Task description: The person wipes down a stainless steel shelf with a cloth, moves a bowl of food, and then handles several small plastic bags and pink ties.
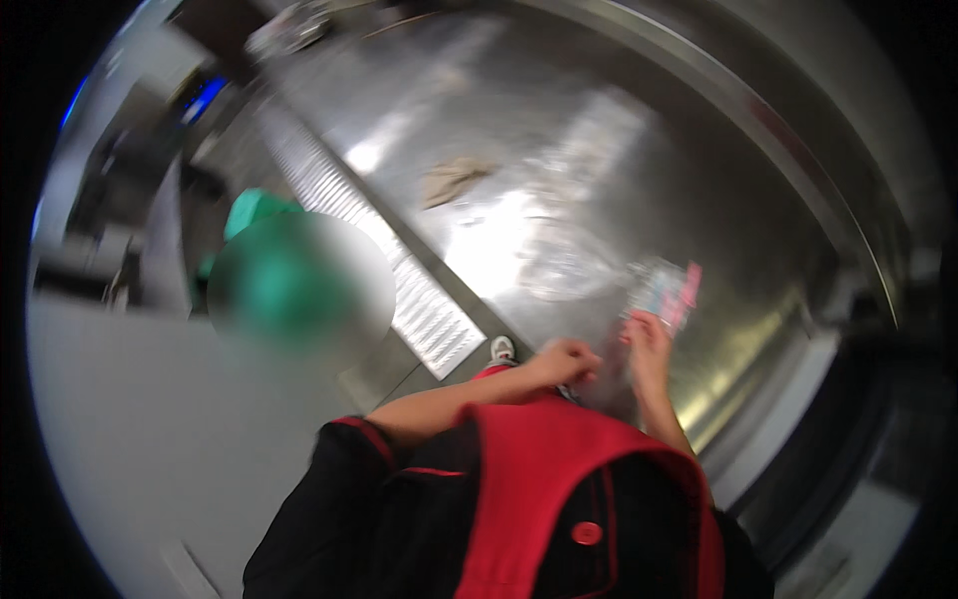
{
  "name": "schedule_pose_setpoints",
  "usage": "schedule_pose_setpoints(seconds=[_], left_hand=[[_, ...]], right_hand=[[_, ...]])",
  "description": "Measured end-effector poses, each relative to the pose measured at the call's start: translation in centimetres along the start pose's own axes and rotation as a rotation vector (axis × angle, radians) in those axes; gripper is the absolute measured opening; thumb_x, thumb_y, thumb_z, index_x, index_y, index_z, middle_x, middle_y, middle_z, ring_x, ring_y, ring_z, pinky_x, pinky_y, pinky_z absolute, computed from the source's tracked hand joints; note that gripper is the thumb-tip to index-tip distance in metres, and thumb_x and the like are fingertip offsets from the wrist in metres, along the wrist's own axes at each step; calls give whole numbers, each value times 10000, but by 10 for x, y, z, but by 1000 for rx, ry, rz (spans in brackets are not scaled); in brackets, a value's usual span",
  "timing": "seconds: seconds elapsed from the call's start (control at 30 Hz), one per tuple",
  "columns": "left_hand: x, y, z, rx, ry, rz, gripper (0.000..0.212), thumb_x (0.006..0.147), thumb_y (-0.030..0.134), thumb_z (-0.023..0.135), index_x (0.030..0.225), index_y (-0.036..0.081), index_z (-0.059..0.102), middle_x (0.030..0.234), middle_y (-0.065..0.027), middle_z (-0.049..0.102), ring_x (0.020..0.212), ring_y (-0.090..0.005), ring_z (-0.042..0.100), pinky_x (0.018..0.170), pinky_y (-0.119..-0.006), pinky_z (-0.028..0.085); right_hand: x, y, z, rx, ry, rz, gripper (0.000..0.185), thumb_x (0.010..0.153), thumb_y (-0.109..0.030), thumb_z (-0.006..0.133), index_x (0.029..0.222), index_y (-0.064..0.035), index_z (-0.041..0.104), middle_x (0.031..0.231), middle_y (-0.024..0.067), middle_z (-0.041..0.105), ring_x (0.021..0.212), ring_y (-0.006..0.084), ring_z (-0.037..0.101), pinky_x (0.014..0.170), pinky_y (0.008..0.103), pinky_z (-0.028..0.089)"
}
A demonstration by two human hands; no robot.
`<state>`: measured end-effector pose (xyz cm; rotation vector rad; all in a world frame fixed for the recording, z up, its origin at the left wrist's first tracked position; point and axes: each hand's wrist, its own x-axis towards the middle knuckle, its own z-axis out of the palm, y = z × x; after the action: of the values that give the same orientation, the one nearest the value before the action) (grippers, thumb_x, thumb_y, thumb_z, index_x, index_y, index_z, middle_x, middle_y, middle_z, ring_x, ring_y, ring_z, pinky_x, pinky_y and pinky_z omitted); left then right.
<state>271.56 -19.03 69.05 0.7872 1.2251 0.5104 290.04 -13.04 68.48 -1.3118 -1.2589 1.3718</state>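
Note:
My right hand (648,334) is pinched on the lower edge of a clear plastic packet (660,292) with pink and pale blue parts, over the stainless steel table (718,187). My left hand (566,362) is beside it at the table's near edge, fingers curled. Blur hides whether anything thin is between those fingers. Crumpled clear plastic film (569,262) lies on the steel just beyond my hands. Farther off sits a crumpled brown piece (456,180), perhaps paper or cloth.
A slotted metal drain grate (359,232) runs along the floor to the left. Another person in a green cap (258,210) is close on that side, partly blurred. A clear plastic bag (290,31) lies at the far left end of the table. A raised metal edge (748,97) borders the table's far right.

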Motion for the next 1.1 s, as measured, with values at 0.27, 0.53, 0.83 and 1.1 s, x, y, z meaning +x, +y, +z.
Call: schedule_pose_setpoints(seconds=[0.27,0.53,0.83,1.1], left_hand=[[-53,-27,-52,-218,54,223,252,931,215,652,775,22,606,718,-35,667,637,-92,613,576,-260,501],[-182,-126,-231,-306,420,251,189,893,185,652,787,28,644,710,-55,687,611,-126,627,568,-288,504],[-290,-176,-426,-620,762,245,263,939,119,575,1184,21,583,1098,-59,644,988,-140,605,831,-290,492],[-354,-262,-585,-702,1046,13,394,916,128,612,1297,39,566,1223,-70,611,1087,-144,551,936,-275,434]], right_hand=[[-38,-52,93,-49,-458,69,140,975,-106,569,1031,2,639,826,11,610,733,71,556,677,216,465],[-71,-41,314,-114,-717,151,149,973,-117,579,1042,-4,648,821,27,624,730,93,581,681,223,478],[-83,-25,594,-164,-1125,-38,278,944,-116,609,1197,1,615,1110,72,636,924,138,622,734,252,519],[-44,81,808,-212,-1303,120,366,937,-196,647,1231,9,573,1088,113,673,943,159,649,823,285,526]])
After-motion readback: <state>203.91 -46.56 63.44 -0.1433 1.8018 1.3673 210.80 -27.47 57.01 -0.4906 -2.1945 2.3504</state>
